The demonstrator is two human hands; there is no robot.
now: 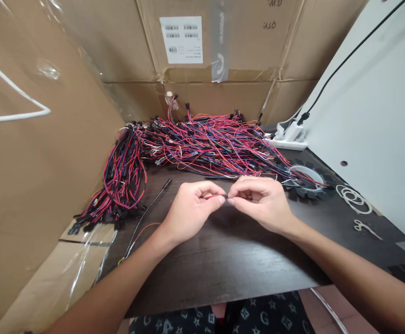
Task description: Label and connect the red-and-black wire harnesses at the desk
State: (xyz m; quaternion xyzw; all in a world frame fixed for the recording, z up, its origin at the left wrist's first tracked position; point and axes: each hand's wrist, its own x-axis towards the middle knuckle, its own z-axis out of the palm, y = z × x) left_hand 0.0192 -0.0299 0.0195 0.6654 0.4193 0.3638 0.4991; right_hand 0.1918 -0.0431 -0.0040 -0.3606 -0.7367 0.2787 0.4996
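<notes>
Above the dark table, my left hand [197, 206] and my right hand [261, 200] meet fingertip to fingertip. Each one pinches a thin wire [209, 196]; a red length shows in the left fingers and a dark bit between the two hands. The rest of the wire is hidden by my fingers. Left of my left hand lies a black cable [150, 206] with a connector at its far end, and a thin orange wire runs near its lower part. Just beyond my hands spreads a large heap of red, blue and black wires [209, 144].
A bundle of similar wires [125, 167] lies at the left. On the right are a roll of black tabs [306, 181], a coil of pale cord [353, 199], small scissors [367, 228] and a white power strip [291, 141]. Cardboard [251, 60] walls the back and left.
</notes>
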